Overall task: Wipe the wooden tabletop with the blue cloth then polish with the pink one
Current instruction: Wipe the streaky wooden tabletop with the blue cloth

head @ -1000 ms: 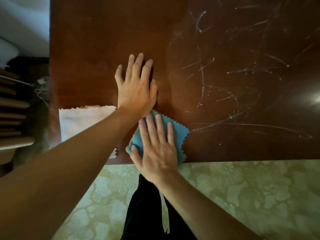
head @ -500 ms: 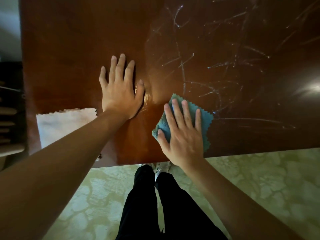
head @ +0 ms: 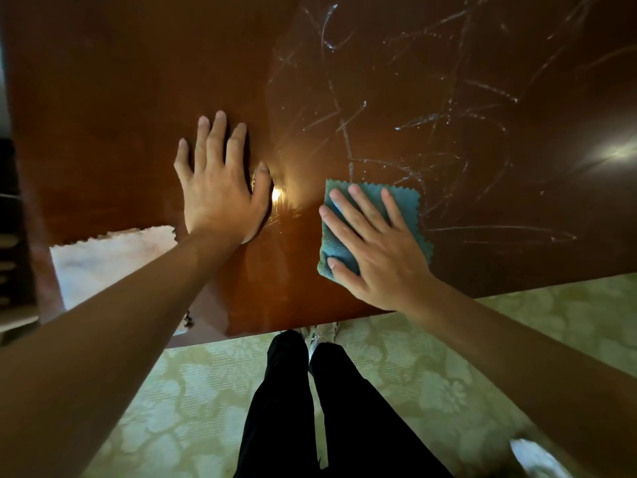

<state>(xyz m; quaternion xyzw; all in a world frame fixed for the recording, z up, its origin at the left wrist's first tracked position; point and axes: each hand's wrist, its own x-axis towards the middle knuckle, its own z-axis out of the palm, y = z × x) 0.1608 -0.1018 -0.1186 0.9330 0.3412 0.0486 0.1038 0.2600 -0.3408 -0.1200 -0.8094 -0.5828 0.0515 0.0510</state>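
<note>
The glossy brown wooden tabletop [head: 344, 63] fills the upper view, with white streaks across its right half. My right hand [head: 375, 246] lies flat with spread fingers on the blue cloth [head: 406, 205], pressing it to the table near the front edge. My left hand [head: 220, 191] rests flat and bare on the wood, to the left of the cloth, fingers apart. The pale pink cloth [head: 113, 257] lies at the table's front left corner, partly hidden under my left forearm.
The table's front edge runs across the middle of the view, with a pale green patterned floor [head: 431, 374] below it. My legs in black trousers [head: 296, 408] stand close to the edge. Dark slatted furniture [head: 13, 236] is at the far left.
My right hand has slid the blue cloth rightward and a little away from the front edge. My left hand stayed flat on the wood.
</note>
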